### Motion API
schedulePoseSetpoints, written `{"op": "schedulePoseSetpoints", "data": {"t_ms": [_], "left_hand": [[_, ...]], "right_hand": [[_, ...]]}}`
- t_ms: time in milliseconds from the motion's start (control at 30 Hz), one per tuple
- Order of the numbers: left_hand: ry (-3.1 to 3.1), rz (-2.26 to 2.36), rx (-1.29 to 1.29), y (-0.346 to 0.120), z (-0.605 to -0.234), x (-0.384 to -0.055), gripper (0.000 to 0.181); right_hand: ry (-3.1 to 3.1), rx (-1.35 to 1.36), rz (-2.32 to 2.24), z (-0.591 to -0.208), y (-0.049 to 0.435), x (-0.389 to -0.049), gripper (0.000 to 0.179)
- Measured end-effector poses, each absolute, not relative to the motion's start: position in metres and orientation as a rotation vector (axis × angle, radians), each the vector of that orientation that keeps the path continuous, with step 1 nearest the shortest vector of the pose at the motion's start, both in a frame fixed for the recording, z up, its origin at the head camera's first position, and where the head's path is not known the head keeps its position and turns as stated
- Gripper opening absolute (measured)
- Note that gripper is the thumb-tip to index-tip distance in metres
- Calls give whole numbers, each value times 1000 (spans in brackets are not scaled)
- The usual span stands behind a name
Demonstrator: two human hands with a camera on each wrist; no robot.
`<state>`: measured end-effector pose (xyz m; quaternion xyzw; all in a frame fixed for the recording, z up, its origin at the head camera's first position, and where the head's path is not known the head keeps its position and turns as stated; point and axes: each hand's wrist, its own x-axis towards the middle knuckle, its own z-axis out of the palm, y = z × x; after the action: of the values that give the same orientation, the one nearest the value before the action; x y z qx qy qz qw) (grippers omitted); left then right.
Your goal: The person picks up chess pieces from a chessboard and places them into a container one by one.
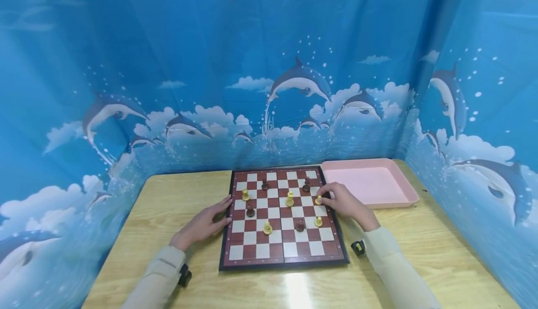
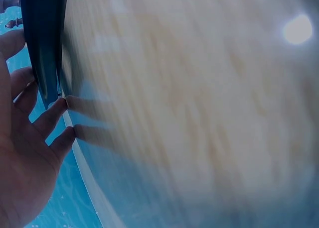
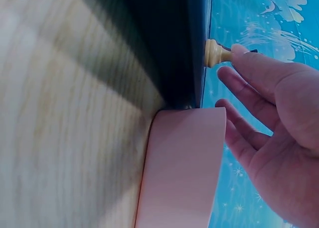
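A red-and-white checkered chessboard (image 1: 262,251) with a dark border lies on the table. My right hand (image 1: 342,201) is at its right side, thumb and fingers pinching the upper part of a cream chess piece (image 3: 213,54), whose base is at the board surface. The fingers cover the piece's top, so its kind is hidden. Along the left edge of the board rests my left hand (image 1: 203,222), fingers extended and touching the dark side. Cream pieces (image 1: 290,199) and dark brown pieces (image 1: 300,225) stand spread over the squares.
A shallow pink tray (image 1: 412,199) sits at the back right, close beside the board and my right hand. The light wooden table (image 1: 189,187) meets a blue dolphin-print curtain (image 1: 218,66) behind and at the sides.
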<state>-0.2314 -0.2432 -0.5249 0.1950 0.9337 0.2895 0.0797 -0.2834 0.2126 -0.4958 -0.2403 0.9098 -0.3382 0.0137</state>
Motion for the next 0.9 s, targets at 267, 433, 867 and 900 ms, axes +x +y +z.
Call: {"op": "schedulePoseSetpoints", "data": {"t_ms": [267, 433, 867, 900], "left_hand": [[2790, 862, 573, -243, -525, -231, 71], [2794, 843, 563, -243, -526, -232, 72], [2824, 823, 621, -242, -527, -230, 70], [2825, 819, 623, -242, -527, -230, 70]], "right_hand": [[2912, -709, -1129, -490, 213, -282, 11], [2899, -703, -1150, -488, 215, -281, 13], [2902, -673, -1176, -487, 217, -280, 16], [2903, -671, -1180, -487, 218, -280, 16]]}}
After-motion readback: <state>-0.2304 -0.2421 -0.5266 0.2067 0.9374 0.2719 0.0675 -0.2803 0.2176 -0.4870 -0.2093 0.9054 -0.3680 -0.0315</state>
